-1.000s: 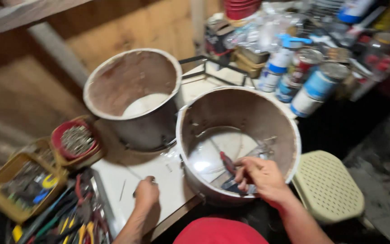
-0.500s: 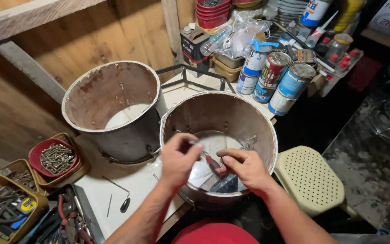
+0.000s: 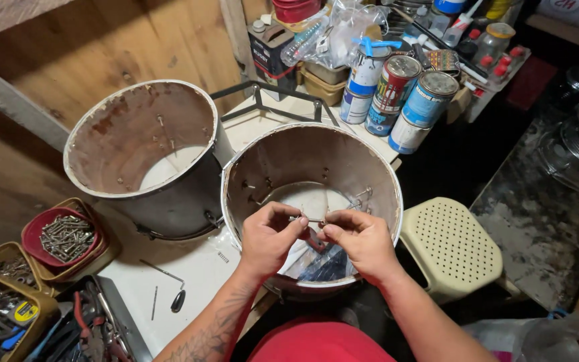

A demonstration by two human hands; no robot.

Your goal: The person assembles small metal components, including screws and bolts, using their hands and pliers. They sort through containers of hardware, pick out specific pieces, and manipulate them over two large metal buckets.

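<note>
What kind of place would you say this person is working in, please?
Probably a home workshop or shed: a wooden wall, a red bowl of screws, paint cans and trays of hand tools crowd the bench.

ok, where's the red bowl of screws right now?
In the head view the red bowl of screws sits far left on the white table, below the left metal cylinder and above the yellow trays of tools.

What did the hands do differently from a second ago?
The left hand came off the table and rose to meet the right hand over the near drum. Both now pinch a thin rod between their fingertips. The far drum and the cans stayed put.
</note>
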